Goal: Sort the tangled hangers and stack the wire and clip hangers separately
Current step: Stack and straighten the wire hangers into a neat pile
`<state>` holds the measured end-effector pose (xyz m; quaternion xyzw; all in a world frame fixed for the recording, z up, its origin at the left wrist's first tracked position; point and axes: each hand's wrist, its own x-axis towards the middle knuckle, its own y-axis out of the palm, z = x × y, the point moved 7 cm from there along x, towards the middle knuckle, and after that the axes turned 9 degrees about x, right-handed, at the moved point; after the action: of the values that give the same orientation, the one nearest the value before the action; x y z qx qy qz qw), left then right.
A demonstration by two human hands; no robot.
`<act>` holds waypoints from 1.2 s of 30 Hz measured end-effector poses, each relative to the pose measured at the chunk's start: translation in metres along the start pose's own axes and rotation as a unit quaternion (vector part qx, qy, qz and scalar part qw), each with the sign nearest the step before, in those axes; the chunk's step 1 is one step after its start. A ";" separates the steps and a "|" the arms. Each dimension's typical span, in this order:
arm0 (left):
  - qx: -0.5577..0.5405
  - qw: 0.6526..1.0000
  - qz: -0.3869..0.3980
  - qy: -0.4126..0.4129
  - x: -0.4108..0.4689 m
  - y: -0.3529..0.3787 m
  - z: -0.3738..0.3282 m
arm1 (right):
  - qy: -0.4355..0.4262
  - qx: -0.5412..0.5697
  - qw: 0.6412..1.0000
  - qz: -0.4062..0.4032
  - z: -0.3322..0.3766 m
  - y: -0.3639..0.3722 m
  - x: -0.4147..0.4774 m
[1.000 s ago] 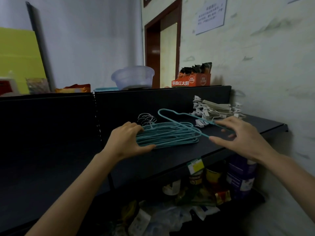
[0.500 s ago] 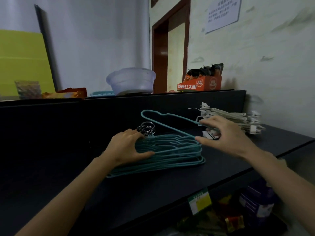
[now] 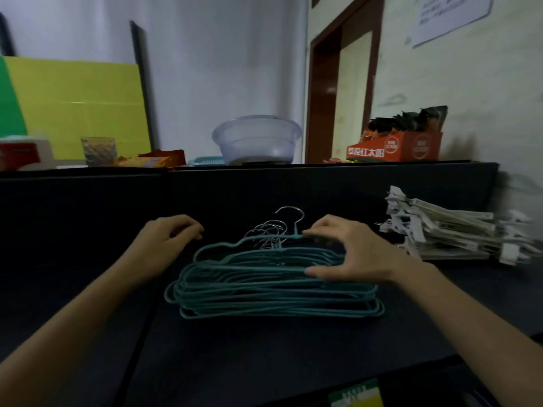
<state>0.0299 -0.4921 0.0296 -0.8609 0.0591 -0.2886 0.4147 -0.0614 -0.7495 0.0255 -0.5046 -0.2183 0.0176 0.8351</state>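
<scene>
Head: right grip (image 3: 349, 254) seemingly around hanger (image 3: 223, 247)

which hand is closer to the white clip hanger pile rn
Right. The right hand grips the teal wire hangers just left of the clip hanger pile; the left hand sits off those hangers' far left end.
</scene>
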 end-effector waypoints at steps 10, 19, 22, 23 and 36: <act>-0.058 0.970 0.067 -0.227 -0.034 0.040 0.039 | -0.008 -0.066 0.996 0.056 -0.007 0.029 0.021; -0.366 0.866 0.007 -0.342 -0.051 0.067 0.057 | 0.278 0.459 0.829 -0.158 -0.107 0.018 -0.048; -0.398 0.855 -0.013 -0.332 -0.047 0.072 0.053 | 0.338 0.563 0.732 -0.182 -0.110 0.037 -0.059; -0.407 0.853 -0.015 -0.327 -0.047 0.073 0.051 | 0.343 0.585 0.709 -0.194 -0.106 0.040 -0.061; -0.468 0.825 -0.046 -0.314 -0.040 0.079 0.041 | 0.352 0.534 0.738 -0.216 -0.077 0.052 -0.061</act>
<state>0.0299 -0.5014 -0.0675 -0.9975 0.0143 0.0405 -0.0560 -0.0774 -0.8040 -0.0702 0.1147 0.0329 -0.2286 0.9662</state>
